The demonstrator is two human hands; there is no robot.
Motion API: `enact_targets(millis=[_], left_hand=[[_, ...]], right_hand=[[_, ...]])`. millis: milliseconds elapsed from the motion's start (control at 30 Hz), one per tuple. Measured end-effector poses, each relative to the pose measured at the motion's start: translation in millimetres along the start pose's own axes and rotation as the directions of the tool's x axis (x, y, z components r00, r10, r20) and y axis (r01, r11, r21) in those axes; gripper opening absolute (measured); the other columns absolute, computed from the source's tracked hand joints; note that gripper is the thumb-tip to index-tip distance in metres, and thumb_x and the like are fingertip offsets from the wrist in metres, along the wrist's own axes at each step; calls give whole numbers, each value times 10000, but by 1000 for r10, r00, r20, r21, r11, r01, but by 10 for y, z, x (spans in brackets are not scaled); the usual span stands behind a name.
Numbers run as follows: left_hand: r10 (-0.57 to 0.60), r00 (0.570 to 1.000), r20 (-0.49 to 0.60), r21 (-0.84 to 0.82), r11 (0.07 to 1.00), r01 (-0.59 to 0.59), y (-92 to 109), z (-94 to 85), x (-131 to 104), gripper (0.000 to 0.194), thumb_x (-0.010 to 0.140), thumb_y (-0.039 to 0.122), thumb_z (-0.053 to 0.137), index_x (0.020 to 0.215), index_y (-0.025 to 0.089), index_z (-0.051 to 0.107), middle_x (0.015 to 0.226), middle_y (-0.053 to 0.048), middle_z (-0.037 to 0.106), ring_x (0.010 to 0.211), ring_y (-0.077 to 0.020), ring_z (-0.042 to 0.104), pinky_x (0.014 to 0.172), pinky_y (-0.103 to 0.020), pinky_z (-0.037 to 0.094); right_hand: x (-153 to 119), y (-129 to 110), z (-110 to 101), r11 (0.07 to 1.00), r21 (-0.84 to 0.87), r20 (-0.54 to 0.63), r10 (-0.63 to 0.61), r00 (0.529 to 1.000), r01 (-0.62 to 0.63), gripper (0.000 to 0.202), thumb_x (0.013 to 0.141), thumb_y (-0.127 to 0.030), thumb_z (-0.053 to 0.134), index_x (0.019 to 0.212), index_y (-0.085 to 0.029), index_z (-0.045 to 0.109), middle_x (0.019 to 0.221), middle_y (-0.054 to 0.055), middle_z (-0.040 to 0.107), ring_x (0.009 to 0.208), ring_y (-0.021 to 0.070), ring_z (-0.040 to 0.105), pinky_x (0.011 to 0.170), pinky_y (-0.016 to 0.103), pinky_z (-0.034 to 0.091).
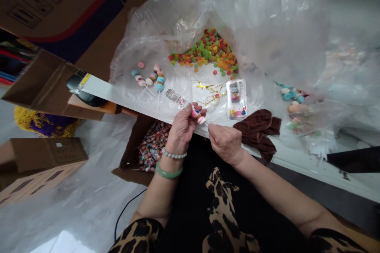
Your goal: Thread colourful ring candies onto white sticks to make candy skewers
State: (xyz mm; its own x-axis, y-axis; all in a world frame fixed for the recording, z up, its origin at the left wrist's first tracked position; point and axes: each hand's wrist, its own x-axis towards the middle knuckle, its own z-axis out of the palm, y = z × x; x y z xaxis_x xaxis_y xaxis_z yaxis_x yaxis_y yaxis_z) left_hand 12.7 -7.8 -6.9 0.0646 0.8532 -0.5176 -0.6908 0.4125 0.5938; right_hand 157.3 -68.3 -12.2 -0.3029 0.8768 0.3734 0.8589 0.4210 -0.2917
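My left hand (184, 123), with a bead bracelet and a green bangle at its wrist, is closed around a small clear printed wrapper (195, 111). A pink and white candy of a lollipop (202, 120) shows at the wrapper's lower end. My right hand (226, 140) is closed in a pinch on the lollipop's thin white stick. Just beyond the hands lie gold twist ties (208, 91) and a stack of printed wrappers (236, 99). Farther left, lollipops of stacked pastel candies (159, 80) rest on the plastic sheet.
A heap of colourful ring candies (208, 51) lies on the plastic sheet (184, 8). A brown cloth (259, 132) hangs over the table edge at right. Below the table, a cardboard box (127, 158) holds many wrapped lollipops (154, 144). Bagged candies (297, 102) lie far right.
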Motion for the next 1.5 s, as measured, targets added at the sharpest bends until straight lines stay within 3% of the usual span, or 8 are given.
enact_targets(millis=[400,633,700,867,1033,1100,1267,1500], left_hand=[[-63,998,-5,12,998,63,-190,37,-48,329,895,410,579,867,93,660,740,-72,693,708,-159,701,770,-285,568],[-2,1000,8,76,997,1,-210,12,-45,367,876,454,593,892,93,656,786,-81,704,713,-152,693,820,-325,563],[12,1000,0,94,995,-12,-210,17,-44,380,857,480,608,913,106,650,834,-89,710,761,-176,704,812,-341,565],[44,996,73,82,995,-50,-223,38,-46,415,811,532,644,937,136,652,873,-81,713,806,-180,698,774,-314,562],[127,990,69,79,988,-132,-263,84,-60,420,765,532,693,888,134,643,780,-44,686,799,-164,686,808,-300,538],[186,981,47,124,974,-191,-301,98,-76,416,749,523,709,891,137,646,795,-43,689,810,-164,681,790,-288,533],[154,987,40,237,958,-159,-390,76,-69,446,706,527,738,868,117,664,776,-54,699,785,-169,667,754,-286,519],[-49,995,83,137,990,38,-155,32,11,386,721,426,760,957,144,643,940,-77,712,849,-198,687,799,-326,526]], right_hand=[[99,83,70,903,199,176,349,920,-381,187,896,-268,474,878,-243,659,734,10,715,653,167,625,595,259,337],[181,41,-72,897,216,377,289,880,-386,224,897,-235,456,1009,-235,649,825,32,711,704,169,618,619,257,348],[231,38,-88,802,368,440,296,848,-471,162,885,-268,487,899,-216,640,776,22,679,671,154,595,605,249,353],[326,7,-83,254,688,591,348,728,-680,309,852,-431,535,652,-197,507,541,-52,483,434,81,385,474,228,297],[329,-73,-14,454,708,351,438,828,-541,199,793,-335,593,647,-200,584,584,-36,509,589,107,460,579,231,340],[339,-53,66,348,731,419,450,789,-587,183,769,-328,592,636,-203,576,534,-44,490,531,101,435,538,229,328],[387,56,190,-167,707,676,445,588,-687,210,663,-330,632,588,-205,481,400,-89,374,351,50,243,385,206,157],[377,136,90,-262,571,821,209,532,-778,226,671,-364,668,661,-195,518,402,-107,335,320,33,180,346,192,69]])
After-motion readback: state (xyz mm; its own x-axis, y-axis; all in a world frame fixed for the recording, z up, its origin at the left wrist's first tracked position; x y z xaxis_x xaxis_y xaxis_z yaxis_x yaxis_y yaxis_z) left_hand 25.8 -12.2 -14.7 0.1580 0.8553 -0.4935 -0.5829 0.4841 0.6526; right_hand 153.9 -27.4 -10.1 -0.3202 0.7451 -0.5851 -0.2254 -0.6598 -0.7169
